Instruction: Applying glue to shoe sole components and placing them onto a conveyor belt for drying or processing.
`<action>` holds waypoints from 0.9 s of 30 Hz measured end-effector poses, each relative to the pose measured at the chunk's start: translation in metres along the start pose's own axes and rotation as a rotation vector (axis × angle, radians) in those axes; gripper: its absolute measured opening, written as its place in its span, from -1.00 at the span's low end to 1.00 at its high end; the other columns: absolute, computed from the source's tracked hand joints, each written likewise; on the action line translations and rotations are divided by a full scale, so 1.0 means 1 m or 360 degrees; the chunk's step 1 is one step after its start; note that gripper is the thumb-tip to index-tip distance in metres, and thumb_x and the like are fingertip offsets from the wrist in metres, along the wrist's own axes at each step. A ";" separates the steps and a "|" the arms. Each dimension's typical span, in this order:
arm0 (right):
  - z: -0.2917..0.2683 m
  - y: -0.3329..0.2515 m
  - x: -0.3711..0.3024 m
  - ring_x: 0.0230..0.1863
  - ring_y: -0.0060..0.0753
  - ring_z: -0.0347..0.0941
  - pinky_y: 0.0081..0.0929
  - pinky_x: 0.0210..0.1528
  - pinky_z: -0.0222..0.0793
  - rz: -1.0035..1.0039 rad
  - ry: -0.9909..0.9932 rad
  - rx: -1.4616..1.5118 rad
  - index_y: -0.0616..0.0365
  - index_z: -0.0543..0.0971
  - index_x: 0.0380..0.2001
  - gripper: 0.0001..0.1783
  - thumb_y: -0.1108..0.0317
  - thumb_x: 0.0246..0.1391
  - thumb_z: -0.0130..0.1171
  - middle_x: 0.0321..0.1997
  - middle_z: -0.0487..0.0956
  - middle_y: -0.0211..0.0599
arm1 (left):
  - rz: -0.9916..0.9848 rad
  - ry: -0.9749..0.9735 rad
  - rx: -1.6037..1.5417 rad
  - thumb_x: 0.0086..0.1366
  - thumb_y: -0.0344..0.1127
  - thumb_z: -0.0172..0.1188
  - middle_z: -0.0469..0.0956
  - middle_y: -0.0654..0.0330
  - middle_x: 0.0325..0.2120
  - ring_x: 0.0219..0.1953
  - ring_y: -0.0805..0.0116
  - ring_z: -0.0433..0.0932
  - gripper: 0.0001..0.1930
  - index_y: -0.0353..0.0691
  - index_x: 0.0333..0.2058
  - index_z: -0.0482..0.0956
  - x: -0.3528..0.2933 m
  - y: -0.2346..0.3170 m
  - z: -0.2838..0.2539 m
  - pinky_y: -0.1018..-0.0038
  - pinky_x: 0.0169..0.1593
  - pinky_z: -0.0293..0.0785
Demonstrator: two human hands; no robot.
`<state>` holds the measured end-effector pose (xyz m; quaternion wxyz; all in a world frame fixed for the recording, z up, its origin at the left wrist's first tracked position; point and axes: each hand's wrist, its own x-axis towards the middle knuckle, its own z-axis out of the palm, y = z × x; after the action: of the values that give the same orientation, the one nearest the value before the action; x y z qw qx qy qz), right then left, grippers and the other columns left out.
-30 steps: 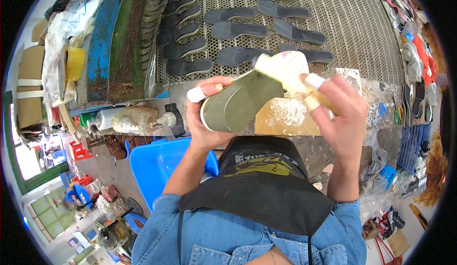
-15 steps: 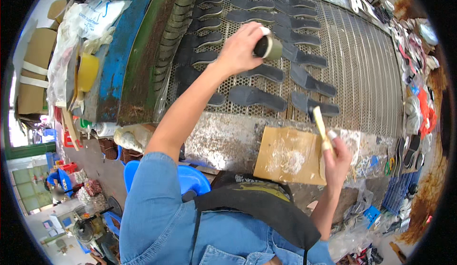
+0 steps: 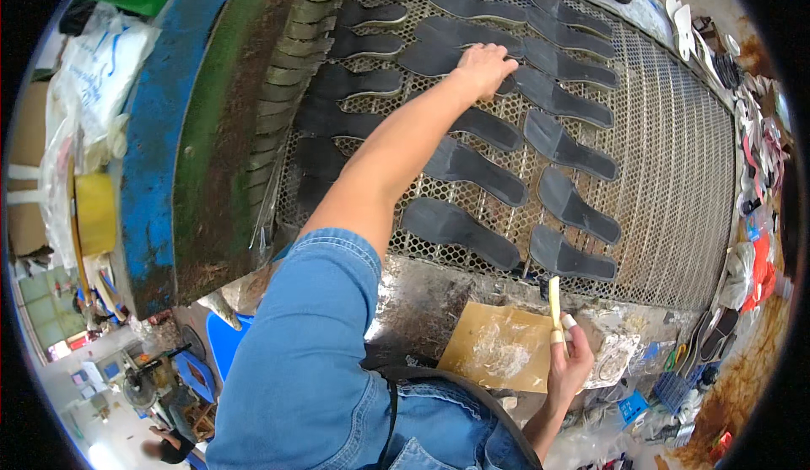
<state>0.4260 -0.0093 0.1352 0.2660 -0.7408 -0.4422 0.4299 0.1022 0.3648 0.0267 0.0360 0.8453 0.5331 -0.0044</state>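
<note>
My left hand point(image 3: 487, 71) reaches across to the middle column of dark shoe insoles point(image 3: 464, 232). Its fingers are bent down over one insole point(image 3: 505, 87), much of which is hidden under the hand. Rows of these insoles lie flat on a metal mesh belt point(image 3: 666, 175) with small holes. My right hand point(image 3: 572, 360) is closed around the pale handle of a brush point(image 3: 554, 298), held upright with its dark tip near the belt's front edge. Pale coverings show on the right fingertips. Below the brush lies a brown board point(image 3: 494, 348) smeared with white residue.
A green and blue machine housing point(image 3: 219, 124) with a strip curtain point(image 3: 291, 90) borders the belt on the left. Bags and scraps point(image 3: 747, 276) crowd the right side. A blue chair point(image 3: 224, 343) stands at lower left. Another person point(image 3: 173, 445) is far off at lower left.
My left hand has gone from holding a lifted, dark, greenish-edged piece to the belt surface. My right hand has moved lower with the brush, now more upright. The view has shifted.
</note>
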 end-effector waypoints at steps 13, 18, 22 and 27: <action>0.000 -0.005 0.015 -0.35 -0.71 0.39 -0.75 -0.29 0.28 -0.0052 -0.0031 -0.0177 0.34 0.54 -0.01 -0.65 0.53 0.11 0.17 -0.37 0.53 -0.51 | 0.0011 -0.0137 -0.0066 -0.12 -0.33 0.41 0.46 0.12 -0.07 0.08 0.09 0.41 -0.33 0.01 0.07 0.44 0.023 -0.019 0.030 0.16 0.10 0.42; 0.013 -0.014 0.017 -0.23 -0.55 0.44 -0.61 -0.13 0.34 0.0099 0.0057 -0.0011 0.39 0.56 -0.09 -0.66 0.60 0.00 0.17 -0.29 0.54 -0.31 | -0.0149 0.0197 -0.0361 -0.16 -0.13 0.46 0.52 0.22 -0.07 0.10 0.17 0.42 -0.36 -0.01 -0.01 0.52 0.045 -0.051 0.008 0.13 0.07 0.47; 0.015 -0.014 0.017 -0.19 -0.50 0.47 -0.57 -0.08 0.36 0.0160 0.0049 -0.0063 0.40 0.57 -0.13 -0.70 0.61 -0.01 0.18 -0.28 0.57 -0.25 | -0.0299 0.0345 -0.0137 -0.05 -0.40 0.35 0.51 0.22 -0.05 0.10 0.15 0.37 -0.42 -0.04 0.04 0.47 0.076 -0.047 0.034 0.17 0.14 0.37; 0.017 -0.012 0.016 -0.24 -0.46 0.47 -0.55 -0.12 0.36 0.0131 0.0120 -0.0061 0.38 0.57 -0.16 -0.70 0.61 -0.04 0.21 -0.31 0.56 -0.26 | -0.0278 0.0286 0.0116 -0.06 -0.43 0.34 0.54 0.29 -0.09 0.07 0.26 0.38 -0.45 -0.03 -0.01 0.50 0.095 -0.044 0.049 0.19 0.06 0.35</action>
<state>0.4092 0.0105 0.1301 0.2502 -0.7791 -0.4092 0.4036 0.1052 0.4657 -0.0287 -0.0433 0.7934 0.6052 0.0488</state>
